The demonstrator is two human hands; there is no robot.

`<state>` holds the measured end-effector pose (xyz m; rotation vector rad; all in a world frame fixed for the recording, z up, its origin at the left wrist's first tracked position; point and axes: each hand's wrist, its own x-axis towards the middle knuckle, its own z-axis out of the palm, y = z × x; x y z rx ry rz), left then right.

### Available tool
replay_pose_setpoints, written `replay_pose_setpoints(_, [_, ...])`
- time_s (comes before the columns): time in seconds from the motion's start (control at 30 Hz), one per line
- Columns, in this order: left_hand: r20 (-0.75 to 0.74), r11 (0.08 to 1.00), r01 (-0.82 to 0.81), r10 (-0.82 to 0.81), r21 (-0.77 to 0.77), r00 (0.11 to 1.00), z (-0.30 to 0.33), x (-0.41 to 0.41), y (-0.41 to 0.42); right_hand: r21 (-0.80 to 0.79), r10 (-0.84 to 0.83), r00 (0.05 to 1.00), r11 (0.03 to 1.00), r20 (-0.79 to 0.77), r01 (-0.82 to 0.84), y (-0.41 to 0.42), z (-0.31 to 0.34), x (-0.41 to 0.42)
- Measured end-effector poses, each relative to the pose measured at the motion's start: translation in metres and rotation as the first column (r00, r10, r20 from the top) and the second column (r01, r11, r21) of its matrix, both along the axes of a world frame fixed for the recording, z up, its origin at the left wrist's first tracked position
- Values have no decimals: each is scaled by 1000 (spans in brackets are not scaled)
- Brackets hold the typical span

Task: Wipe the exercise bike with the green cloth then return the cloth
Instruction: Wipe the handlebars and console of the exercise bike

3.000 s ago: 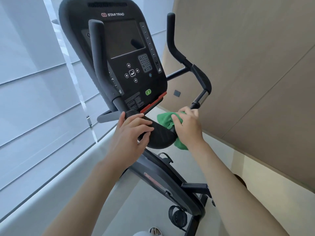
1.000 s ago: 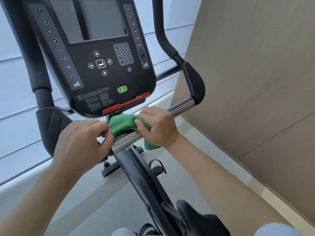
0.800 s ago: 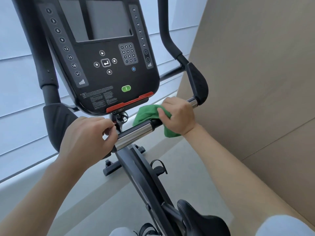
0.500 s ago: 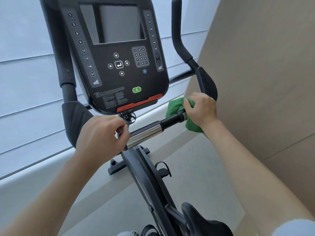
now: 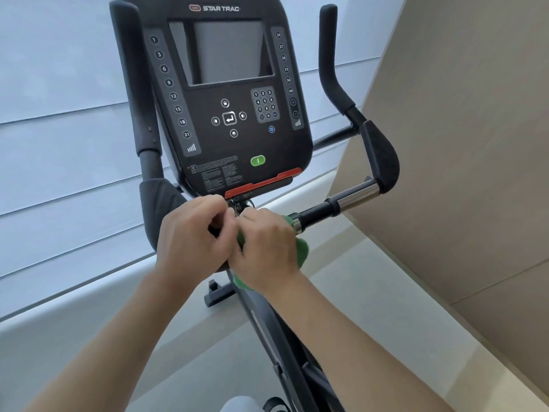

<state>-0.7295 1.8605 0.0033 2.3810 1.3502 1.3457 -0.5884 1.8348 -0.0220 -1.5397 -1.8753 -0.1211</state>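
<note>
The black Star Trac exercise bike (image 5: 234,120) fills the view, its console tilted toward me. Its right handlebar (image 5: 341,200) runs out as a black and chrome bar to a padded end. My right hand (image 5: 264,248) grips the green cloth (image 5: 301,251) around the inner end of that bar, just below the console's red strip. Only small parts of the cloth show past my fingers. My left hand (image 5: 193,236) curls around the bike's centre post right beside it, knuckles touching the right hand.
A beige panelled wall (image 5: 460,144) stands close on the right. White window blinds (image 5: 59,129) and a pale ledge (image 5: 74,316) run along the left. The bike's frame (image 5: 276,337) slopes down toward me over a light floor.
My right hand has slid the cloth inward along the handlebar, from its outer padded end back to the centre beside my left hand. The view tilted up slightly.
</note>
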Motion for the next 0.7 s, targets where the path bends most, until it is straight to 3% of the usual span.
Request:
replay_pose_setpoints(0.07, [7, 999, -17, 18, -30, 1000, 0, -1, 1, 14, 50, 999, 999, -14, -50, 0, -4, -1])
replay_pose_setpoints(0.23, [-149, 999, 33, -38, -36, 988, -1, -3, 6, 111, 182, 981, 976, 69, -189, 16, -10, 44])
replay_pose_setpoints(0.47, [-174, 996, 94, -92, 3, 981, -2, -5, 5, 176, -23, 979, 984, 202, -13, 46, -4, 167])
replay_pose_setpoints(0.7, [-87, 995, 91, -87, 38, 992, -1, -5, 3, 87, -274, 952, 961, 134, 264, 60, 5, 229])
